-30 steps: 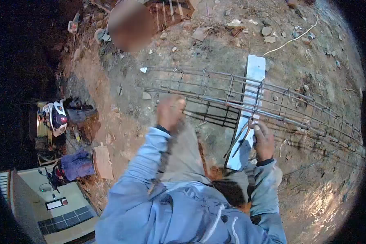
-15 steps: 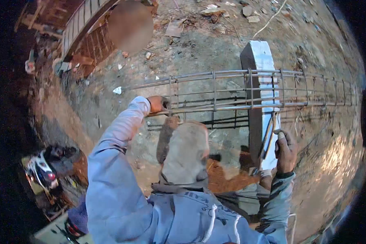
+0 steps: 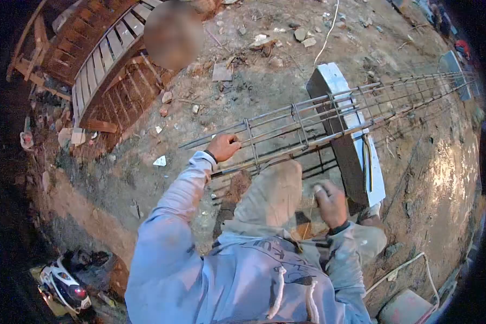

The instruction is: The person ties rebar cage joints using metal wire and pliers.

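Head view, long rebar cage (image 3: 337, 113), slender dark bars, spaced rectangular ties

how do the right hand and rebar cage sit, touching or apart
Apart: the head view shows shadowed ground between the right hand and the rebar cage.

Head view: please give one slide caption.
Left hand at a rebar cage crossing a pale-topped block, right hand apart.

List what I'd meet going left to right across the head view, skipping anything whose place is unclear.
Scooter → white shard → left hand → right hand → thin dark rod → red object.
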A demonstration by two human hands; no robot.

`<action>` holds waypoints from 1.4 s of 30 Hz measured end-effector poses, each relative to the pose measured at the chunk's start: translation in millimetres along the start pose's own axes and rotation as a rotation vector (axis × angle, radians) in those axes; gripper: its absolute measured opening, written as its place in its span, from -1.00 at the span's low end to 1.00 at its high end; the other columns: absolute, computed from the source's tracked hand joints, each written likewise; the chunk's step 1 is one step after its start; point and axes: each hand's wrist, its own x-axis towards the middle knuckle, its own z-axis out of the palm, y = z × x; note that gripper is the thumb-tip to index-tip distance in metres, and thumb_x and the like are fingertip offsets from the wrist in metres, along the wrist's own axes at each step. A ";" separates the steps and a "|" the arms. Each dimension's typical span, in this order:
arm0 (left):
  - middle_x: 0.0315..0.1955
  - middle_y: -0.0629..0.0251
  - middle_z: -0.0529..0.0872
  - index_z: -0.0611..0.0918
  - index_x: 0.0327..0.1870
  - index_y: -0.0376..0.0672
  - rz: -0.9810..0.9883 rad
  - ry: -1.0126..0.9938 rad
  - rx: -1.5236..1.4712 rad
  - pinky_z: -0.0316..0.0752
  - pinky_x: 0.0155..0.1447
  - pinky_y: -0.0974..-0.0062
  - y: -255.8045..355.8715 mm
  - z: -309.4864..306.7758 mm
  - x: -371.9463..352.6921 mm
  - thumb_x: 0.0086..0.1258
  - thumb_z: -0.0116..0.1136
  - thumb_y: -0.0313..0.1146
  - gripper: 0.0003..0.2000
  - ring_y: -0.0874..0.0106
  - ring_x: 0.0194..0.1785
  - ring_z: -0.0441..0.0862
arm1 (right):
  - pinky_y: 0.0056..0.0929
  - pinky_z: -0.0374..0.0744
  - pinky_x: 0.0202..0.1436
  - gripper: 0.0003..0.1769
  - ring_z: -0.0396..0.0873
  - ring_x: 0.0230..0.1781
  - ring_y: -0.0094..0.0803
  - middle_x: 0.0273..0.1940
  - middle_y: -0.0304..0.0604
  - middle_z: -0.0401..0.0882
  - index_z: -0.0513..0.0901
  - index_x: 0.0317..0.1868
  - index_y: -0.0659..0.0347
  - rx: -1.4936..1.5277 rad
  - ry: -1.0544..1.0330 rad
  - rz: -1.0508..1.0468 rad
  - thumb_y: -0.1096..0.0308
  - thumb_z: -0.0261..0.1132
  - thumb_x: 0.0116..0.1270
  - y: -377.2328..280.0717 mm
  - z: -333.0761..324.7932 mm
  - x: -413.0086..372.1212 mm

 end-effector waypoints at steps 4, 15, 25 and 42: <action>-0.12 0.03 0.67 0.65 -0.06 -0.15 0.149 0.129 -0.054 0.45 0.06 0.30 6.1 5.0 -4.6 0.26 0.04 0.04 -0.55 0.15 -0.02 0.60 | -0.34 0.51 -0.19 -0.76 0.61 -0.32 -0.18 -0.34 0.04 0.62 0.61 -0.17 0.26 0.013 -0.063 0.069 0.33 0.13 0.24 2.5 37.8 -22.6; -0.51 0.04 0.65 0.69 -0.39 -0.18 0.470 0.191 0.065 0.44 -0.25 0.19 12.3 27.7 -12.6 0.24 0.06 -0.05 -0.65 0.08 -0.38 0.60 | -0.09 0.51 -0.11 -0.71 0.55 -0.19 0.10 -0.27 0.21 0.59 0.62 -0.23 0.27 -0.152 0.118 0.100 0.32 0.13 0.07 -9.1 107.1 54.6; -0.37 -0.05 0.66 0.70 -0.30 -0.16 0.251 0.210 -0.056 0.48 -0.09 0.21 17.5 15.5 -9.8 0.20 0.10 -0.06 -0.66 0.05 -0.20 0.62 | -0.11 0.52 0.00 -0.63 0.55 -0.13 0.12 -0.19 0.27 0.58 0.61 -0.21 0.34 -0.559 0.083 0.234 0.23 0.16 0.06 -55.7 114.6 60.4; -0.48 0.32 0.62 0.66 -0.06 -0.14 0.148 -0.152 -0.377 0.36 -0.40 0.43 -6.5 13.2 42.9 0.26 0.12 0.05 -0.56 0.46 -0.48 0.48 | -0.20 0.58 -0.14 -0.76 0.64 -0.17 -0.19 -0.20 -0.09 0.67 0.72 -0.34 0.15 -0.306 -0.133 0.132 0.33 0.11 0.16 -1.8 178.1 134.3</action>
